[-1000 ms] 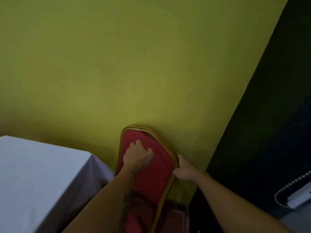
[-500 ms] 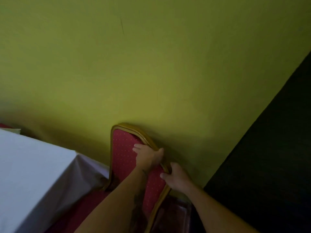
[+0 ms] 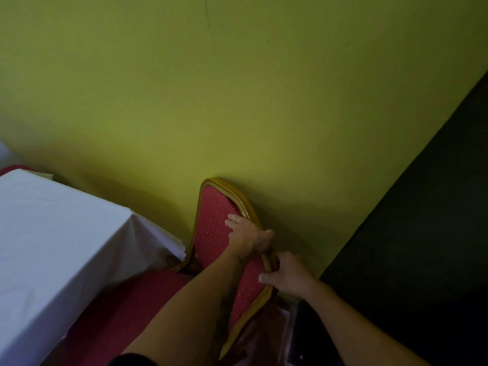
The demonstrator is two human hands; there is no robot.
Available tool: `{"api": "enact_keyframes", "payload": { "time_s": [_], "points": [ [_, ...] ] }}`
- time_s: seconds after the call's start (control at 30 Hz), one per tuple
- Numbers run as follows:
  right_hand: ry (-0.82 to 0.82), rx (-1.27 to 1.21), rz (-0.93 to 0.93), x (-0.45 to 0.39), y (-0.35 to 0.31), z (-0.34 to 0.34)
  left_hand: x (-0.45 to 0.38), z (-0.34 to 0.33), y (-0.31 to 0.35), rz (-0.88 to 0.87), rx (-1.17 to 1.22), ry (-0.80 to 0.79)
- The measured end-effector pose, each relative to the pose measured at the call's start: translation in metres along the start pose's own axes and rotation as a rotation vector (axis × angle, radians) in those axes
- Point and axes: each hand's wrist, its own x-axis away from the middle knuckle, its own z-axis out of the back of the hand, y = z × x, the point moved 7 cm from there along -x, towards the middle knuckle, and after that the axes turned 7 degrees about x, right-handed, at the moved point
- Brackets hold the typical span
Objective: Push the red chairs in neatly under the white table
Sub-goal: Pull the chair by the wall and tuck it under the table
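Both hands grip the red chair (image 3: 215,228) back by the counter's (image 3: 60,233) corner.
Left hand (image 3: 249,235) and right hand (image 3: 286,274) clasp its gold rim; a skewed push could snag the counter's hanging cloth.

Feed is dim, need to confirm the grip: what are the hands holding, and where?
Both hold the red chair by its backrest's gold right rim: left hand higher up, right hand lower.

Both forearms are bare, with no sleeves showing. The left forearm (image 3: 184,313) carries a dark tattoo (its design too dim to read). The left hand (image 3: 248,235) and right hand (image 3: 287,277) wear nothing.
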Motion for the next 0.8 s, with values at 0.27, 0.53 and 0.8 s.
{"api": "enact_keyframes", "payload": {
  "time_s": [0.27, 0.53, 0.8],
  "points": [
    [-0.492, -0.112, -0.341, 0.095, 0.052, -0.022, 0.077, -0.025, -0.036, -0.132, -0.135, -0.252],
    [0.053, -0.490, -0.329, 0.107, 0.010, 0.026, 0.154, -0.049, -0.098, -0.193, -0.114, -0.305],
    [0.141, -0.172, -0.140, 0.090, -0.075, 0.044, 0.143, -0.066, -0.109, -0.001, 0.039, -0.245]
  ]
}}
